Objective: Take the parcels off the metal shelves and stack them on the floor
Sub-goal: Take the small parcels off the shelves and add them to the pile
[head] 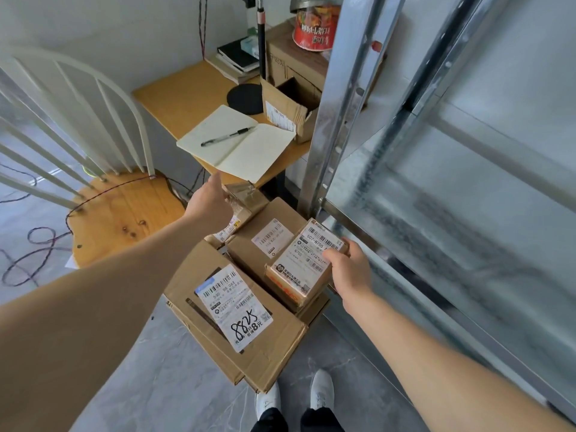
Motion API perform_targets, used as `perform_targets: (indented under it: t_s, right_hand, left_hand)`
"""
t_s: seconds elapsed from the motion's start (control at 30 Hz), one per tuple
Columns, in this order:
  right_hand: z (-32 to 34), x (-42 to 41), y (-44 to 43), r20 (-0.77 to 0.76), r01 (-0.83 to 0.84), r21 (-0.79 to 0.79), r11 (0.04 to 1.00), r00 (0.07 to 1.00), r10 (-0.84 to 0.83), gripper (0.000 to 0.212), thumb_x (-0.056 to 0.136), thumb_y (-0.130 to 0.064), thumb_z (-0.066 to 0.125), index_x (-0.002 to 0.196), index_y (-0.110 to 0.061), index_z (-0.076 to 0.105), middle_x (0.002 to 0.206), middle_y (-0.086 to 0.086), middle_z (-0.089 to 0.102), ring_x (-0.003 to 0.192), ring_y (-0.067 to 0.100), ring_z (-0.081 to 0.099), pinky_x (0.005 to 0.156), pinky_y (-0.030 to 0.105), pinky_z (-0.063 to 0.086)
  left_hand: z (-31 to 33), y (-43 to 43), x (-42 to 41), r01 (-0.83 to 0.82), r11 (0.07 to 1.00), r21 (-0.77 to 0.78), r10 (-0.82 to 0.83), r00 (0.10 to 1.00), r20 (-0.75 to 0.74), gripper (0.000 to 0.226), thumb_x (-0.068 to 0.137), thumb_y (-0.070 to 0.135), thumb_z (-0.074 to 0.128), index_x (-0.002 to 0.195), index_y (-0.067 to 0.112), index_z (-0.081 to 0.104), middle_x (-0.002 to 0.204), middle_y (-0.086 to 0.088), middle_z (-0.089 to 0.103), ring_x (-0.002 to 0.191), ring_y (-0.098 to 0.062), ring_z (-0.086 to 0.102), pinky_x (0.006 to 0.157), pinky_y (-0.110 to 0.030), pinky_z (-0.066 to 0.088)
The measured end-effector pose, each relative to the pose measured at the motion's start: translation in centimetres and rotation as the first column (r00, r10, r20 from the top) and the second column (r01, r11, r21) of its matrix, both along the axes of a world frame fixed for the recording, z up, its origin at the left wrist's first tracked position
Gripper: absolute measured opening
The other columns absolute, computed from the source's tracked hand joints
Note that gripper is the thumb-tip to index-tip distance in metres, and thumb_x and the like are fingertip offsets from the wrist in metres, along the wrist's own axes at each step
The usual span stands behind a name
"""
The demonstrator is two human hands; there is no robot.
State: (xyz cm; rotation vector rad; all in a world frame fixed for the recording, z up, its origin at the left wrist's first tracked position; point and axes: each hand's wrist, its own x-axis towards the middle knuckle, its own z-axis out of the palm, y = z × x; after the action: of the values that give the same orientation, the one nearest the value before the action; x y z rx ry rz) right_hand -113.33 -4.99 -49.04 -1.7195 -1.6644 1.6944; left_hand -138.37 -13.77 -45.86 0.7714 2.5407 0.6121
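Grey marbled floor [174, 385] carries a stack of cardboard parcels just left of the metal shelves [343, 120]. Above the stack's right side, the right hand [349, 272] grasps a small labelled parcel [307, 260] by its right edge, tilted and partly over a medium box [255, 247]. At the far left of the stack, the left hand [208, 204] holds a crumpled taped parcel [246, 201], its fingers hidden behind it. Nearest lies a large flat box [271, 347] with a handwritten label. Beyond, a wooden desk [174, 98] bears an open notebook [249, 151] and pen [227, 137]. A wooden chair [124, 213] stands left.
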Motion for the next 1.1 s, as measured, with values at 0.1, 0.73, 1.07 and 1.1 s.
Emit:
perform_targets:
  t_s: [0.1,0.73,1.07,1.1]
  right_hand:
    - [-0.1,-0.1,0.0,-0.006,0.010,0.003,1.000,1.000,-0.010,0.052,0.084,-0.033,0.065,0.134,-0.024,0.059,0.122,-0.005,0.071,0.114,0.018,0.066,0.101,0.048,0.056]
    - [-1.0,-0.1,0.8,-0.042,0.002,0.042,0.999,0.999,0.000,0.016,0.093,-0.029,0.067,0.109,-0.028,0.066,0.107,-0.009,0.075,0.100,0.011,0.071,0.083,0.034,0.062]
    - [-0.6,-0.8,0.6,-0.072,0.001,0.037,0.999,0.997,0.002,0.019,0.092,-0.027,0.069,0.110,-0.029,0.067,0.105,-0.012,0.074,0.098,0.008,0.070,0.082,0.030,0.058]
    - [-0.6,-0.8,0.5,-0.072,0.001,0.038,0.999,0.997,0.002,0.020,0.091,-0.027,0.069,0.111,-0.029,0.067,0.105,-0.013,0.073,0.099,0.007,0.069,0.082,0.029,0.056]
  left_hand:
    - [-0.4,0.1,-0.4,-0.059,0.998,-0.002,0.059,0.998,-0.024,0.026,0.088,-0.009,0.045,0.110,0.000,0.056,0.096,-0.016,0.062,0.068,-0.016,0.050,0.051,-0.025,0.036]
    - [-1.2,1.8,-0.2,0.026,0.999,0.039,-0.018,0.983,-0.185,0.026,0.084,0.022,0.077,0.106,0.016,0.065,0.107,-0.004,0.061,0.092,-0.023,0.052,0.069,-0.036,0.043]
    - [-0.2,3.3,2.5,0.378,0.909,-0.177,-0.413,0.876,-0.247,0.016,0.093,0.028,0.060,0.105,0.025,0.071,0.110,0.006,0.054,0.111,-0.019,0.046,0.087,-0.037,0.049]
    - [0.0,3.3,2.3,0.403,0.893,-0.200,-0.444,0.862,-0.244,0.020,0.093,0.024,0.059,0.108,0.023,0.072,0.111,0.005,0.054,0.113,-0.019,0.045,0.085,-0.034,0.048]
